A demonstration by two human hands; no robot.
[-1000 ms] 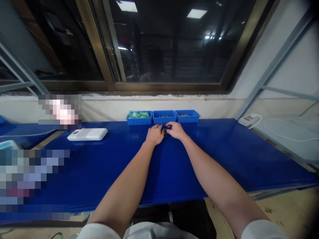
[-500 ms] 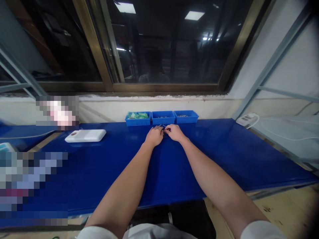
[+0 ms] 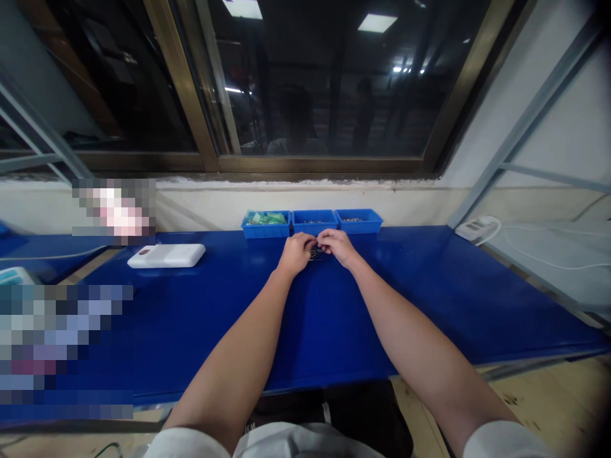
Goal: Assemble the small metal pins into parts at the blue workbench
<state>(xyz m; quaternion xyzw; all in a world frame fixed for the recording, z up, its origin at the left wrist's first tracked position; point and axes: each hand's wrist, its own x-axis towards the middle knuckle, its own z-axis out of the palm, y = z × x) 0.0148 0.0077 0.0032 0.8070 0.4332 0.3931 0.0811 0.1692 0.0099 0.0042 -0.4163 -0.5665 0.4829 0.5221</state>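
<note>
On the left side of the blue table [image 3: 329, 318] there is a flat white device [image 3: 167, 256], which lies well apart from the hands. At the far edge, near the wall, three blue boxes stand in a row. The left box [image 3: 266, 233] contains green packets [image 3: 267, 219]. The left hand [image 3: 296, 253] is in front of this box and the next one; its fingers are bent and come close to the thumb, but I cannot tell what they pinch. Just beside this hand, thin metal pieces [image 3: 315, 256] lie on the table, between the two hands and partly hidden by them. Behind them is the middle box [image 3: 312, 227], with small pieces inside. The right hand [image 3: 337, 246] has its fingertips curled together, very near to the left fingertips; whether it holds a piece, I cannot tell. The right box [image 3: 360, 227] also holds small metal parts. Farther right, a white block [image 3: 476, 228] with a white cable [image 3: 491, 236] rests at the table's far corner.
</note>
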